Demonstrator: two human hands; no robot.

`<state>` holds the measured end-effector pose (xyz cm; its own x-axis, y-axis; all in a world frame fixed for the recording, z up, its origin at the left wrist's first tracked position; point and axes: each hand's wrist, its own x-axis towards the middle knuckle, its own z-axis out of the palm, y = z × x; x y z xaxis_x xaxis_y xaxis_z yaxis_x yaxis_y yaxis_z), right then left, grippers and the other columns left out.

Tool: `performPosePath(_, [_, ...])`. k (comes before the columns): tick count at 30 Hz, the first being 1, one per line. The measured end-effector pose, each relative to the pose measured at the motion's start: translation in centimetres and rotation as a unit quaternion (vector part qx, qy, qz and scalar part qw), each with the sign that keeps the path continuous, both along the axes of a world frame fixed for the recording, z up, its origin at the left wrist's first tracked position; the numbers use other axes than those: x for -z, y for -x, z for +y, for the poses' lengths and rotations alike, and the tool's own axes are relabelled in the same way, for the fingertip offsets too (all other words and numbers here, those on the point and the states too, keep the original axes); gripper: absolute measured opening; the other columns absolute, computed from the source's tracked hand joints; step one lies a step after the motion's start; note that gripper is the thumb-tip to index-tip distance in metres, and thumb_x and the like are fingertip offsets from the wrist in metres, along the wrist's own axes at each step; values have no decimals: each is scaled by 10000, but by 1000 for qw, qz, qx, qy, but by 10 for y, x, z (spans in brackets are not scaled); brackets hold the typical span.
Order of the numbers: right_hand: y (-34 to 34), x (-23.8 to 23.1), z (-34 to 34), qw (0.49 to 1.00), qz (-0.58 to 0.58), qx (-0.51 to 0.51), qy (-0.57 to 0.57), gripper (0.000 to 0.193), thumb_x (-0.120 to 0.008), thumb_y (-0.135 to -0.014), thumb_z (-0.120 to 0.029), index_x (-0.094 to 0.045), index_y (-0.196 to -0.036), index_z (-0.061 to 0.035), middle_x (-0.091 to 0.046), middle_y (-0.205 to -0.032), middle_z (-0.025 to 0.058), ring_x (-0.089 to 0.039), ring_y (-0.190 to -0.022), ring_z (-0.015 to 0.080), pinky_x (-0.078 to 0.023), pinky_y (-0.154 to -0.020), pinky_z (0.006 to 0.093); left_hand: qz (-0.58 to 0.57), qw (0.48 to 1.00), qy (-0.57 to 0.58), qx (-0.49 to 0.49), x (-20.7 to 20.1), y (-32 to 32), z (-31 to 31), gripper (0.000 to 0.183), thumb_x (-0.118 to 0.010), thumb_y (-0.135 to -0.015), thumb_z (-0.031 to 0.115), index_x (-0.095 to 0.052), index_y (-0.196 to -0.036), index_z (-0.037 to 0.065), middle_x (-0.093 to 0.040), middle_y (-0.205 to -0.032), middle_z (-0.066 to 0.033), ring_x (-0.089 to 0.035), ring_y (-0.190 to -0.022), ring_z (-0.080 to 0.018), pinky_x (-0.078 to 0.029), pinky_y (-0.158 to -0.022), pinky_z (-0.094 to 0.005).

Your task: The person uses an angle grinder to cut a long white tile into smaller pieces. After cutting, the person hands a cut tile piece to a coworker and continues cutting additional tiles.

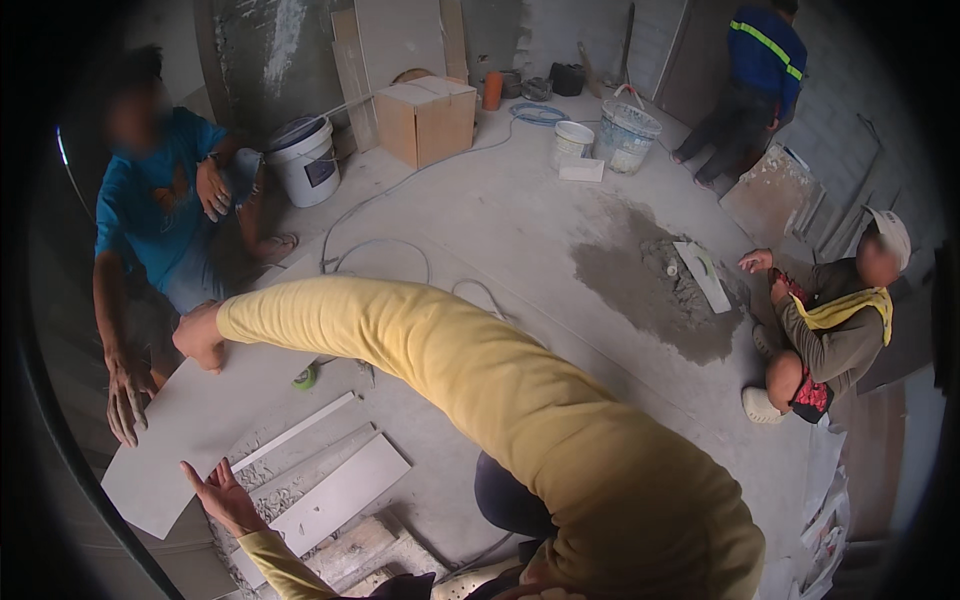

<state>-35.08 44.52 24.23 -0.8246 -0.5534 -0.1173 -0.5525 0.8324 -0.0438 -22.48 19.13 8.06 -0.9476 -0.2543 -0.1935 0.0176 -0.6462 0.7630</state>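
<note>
A large pale grey tile (235,400) slants across the left side. My right arm, in a yellow sleeve, arches over to it, and my right hand (202,338) is closed at its far edge, the fingers partly hidden. At the near edge, my left hand (225,497) has its fingers apart, thumb and fingertips beside the tile. A person in a blue shirt (160,200) sits at the left, one hand (125,400) by the tile's left edge. Cut tile strips (340,490) lie on the floor right of my left hand, with grey debris around them.
Wet mortar (670,280) spreads over the floor at right, a trowel (703,275) on it. Another person (835,310) squats beside it; a third (755,80) stands behind. Buckets (630,135), a cardboard box (427,120) and a hose (400,185) are farther back. Wood pieces (370,550) lie near me.
</note>
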Motion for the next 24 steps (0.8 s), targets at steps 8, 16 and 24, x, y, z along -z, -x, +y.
performPosePath(8, [-15,-33,57,998,-14,55,41,470,-884,-853,-228,-796,-1296,-97,-777,-1291,168,-725,-1254,353,-590,-1004,499,26,999,-8,33,10,44,27,433,-748,-1038,194,-604,-1339,-81,-664,-1219,-196,-667,-1185,-324,-524,-1126,-462])
performPosePath(16, [46,-64,94,975,15,131,181,518,-804,-864,-134,-737,-1363,-12,-760,-1321,223,-730,-1212,390,-578,-1021,455,126,986,101,33,-43,61,63,551,-728,-1040,119,-480,-1450,-154,-630,-1322,-208,-704,-1241,-339,-605,-1046,-415])
performPosePath(24, [2,-53,31,885,277,40,371,248,-694,-879,-125,-777,-1078,0,-782,-1100,242,-751,-1061,436,-595,-949,524,-14,928,334,167,-45,-25,58,650,-703,-1054,229,-466,-1581,-70,-693,-1398,-201,-759,-1151,-330,-618,-959,-398])
